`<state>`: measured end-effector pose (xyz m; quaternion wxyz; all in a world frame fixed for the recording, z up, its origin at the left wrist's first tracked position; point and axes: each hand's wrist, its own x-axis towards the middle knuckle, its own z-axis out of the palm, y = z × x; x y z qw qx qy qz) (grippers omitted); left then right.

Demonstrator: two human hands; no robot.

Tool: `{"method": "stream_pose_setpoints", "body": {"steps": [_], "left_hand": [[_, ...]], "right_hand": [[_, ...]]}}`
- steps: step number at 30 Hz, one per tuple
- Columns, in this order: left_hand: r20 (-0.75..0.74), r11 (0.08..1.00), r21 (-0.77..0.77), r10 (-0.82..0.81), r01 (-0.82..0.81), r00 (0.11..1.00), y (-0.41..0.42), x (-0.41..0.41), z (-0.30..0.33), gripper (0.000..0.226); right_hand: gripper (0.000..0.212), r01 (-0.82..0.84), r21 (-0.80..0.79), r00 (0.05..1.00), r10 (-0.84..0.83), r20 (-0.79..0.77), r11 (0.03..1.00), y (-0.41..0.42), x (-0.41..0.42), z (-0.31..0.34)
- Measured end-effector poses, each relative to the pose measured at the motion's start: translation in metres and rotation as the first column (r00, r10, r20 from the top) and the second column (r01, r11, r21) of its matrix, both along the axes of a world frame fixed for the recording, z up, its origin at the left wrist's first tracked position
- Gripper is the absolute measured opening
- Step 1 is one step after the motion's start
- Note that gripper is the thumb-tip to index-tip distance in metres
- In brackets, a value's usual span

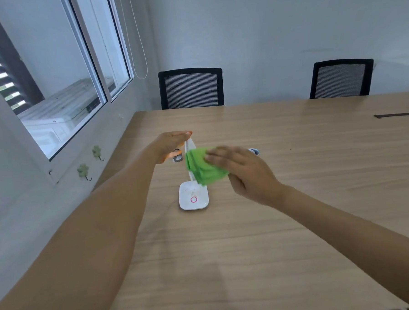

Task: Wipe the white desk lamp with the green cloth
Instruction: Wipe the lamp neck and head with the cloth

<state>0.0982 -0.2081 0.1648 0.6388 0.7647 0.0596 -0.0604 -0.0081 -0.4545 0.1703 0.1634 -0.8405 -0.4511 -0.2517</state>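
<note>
Over on your left, the window (60, 91) runs along the wall, with two small green hooks (83, 171) stuck beneath it. Your left hand (168, 146) reaches in flat, fingers stretched out and close together, fingertips resting on the top of the white desk lamp (193, 195) and steadying its thin head. Just behind that hand sits something small, orange and metallic, too blurred to name. The lamp's square base stands on the wooden table (285, 221), pink ring showing on it. Moving right, the green cloth (203, 168) is bunched against the lamp's head, and your right hand (240, 170) clasps it, fingers spread over the top, thumb underneath. Two black mesh chairs (191, 88) wait at the far edge.
</note>
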Motion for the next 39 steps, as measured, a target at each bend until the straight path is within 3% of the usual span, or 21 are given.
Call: {"method": "stream_pose_setpoints", "body": {"steps": [3, 9, 12, 18, 23, 27, 29, 34, 39], "left_hand": [[0.007, 1.0, -0.005, -0.024, 0.024, 1.0, 0.003, 0.0, 0.002, 0.015], [0.047, 0.998, 0.047, -0.047, 0.045, 0.998, -0.001, -0.001, 0.004, 0.038], [0.035, 0.997, 0.066, -0.029, 0.026, 0.999, -0.004, -0.002, 0.004, 0.039], [-0.013, 0.999, 0.037, -0.005, 0.006, 1.0, -0.003, -0.002, 0.005, 0.038], [-0.026, 0.999, 0.033, -0.017, 0.018, 1.0, -0.002, -0.002, 0.006, 0.038], [-0.024, 0.999, 0.036, -0.019, 0.02, 1.0, -0.001, -0.001, 0.006, 0.039], [-0.021, 0.999, 0.043, -0.022, 0.023, 1.0, 0.002, 0.0, 0.005, 0.039], [0.018, 0.998, 0.004, -0.055, 0.055, 0.998, 0.003, 0.004, 0.004, 0.034], [0.004, 0.994, 0.055, -0.09, 0.09, 0.996, 0.006, 0.006, 0.001, 0.038]], "right_hand": [[0.059, 0.094, 0.004, 0.995, -0.093, -0.024, 0.996, 0.019, 0.027, 0.011], [0.065, 0.044, -0.116, 0.993, -0.057, -0.107, 0.992, 0.041, 0.039, -0.004], [0.064, -0.021, -0.144, 0.992, 0.003, -0.126, 0.989, 0.031, 0.022, -0.016], [0.051, -0.066, -0.232, 0.996, 0.08, 0.05, 0.97, -0.003, -0.012, -0.041], [0.05, -0.062, -0.162, 0.979, 0.092, 0.183, 0.985, -0.017, -0.017, -0.057], [0.048, 0.009, 0.064, 0.985, -0.02, 0.173, 0.998, -0.012, -0.002, -0.043], [0.051, 0.048, 0.094, 0.989, -0.061, 0.134, 0.994, 0.0, 0.012, -0.025], [0.062, 0.171, -0.121, 0.985, -0.166, 0.056, 0.978, 0.042, 0.045, 0.011], [0.061, 0.058, -0.234, 0.998, -0.051, 0.04, 0.97, 0.049, 0.048, 0.012]]}}
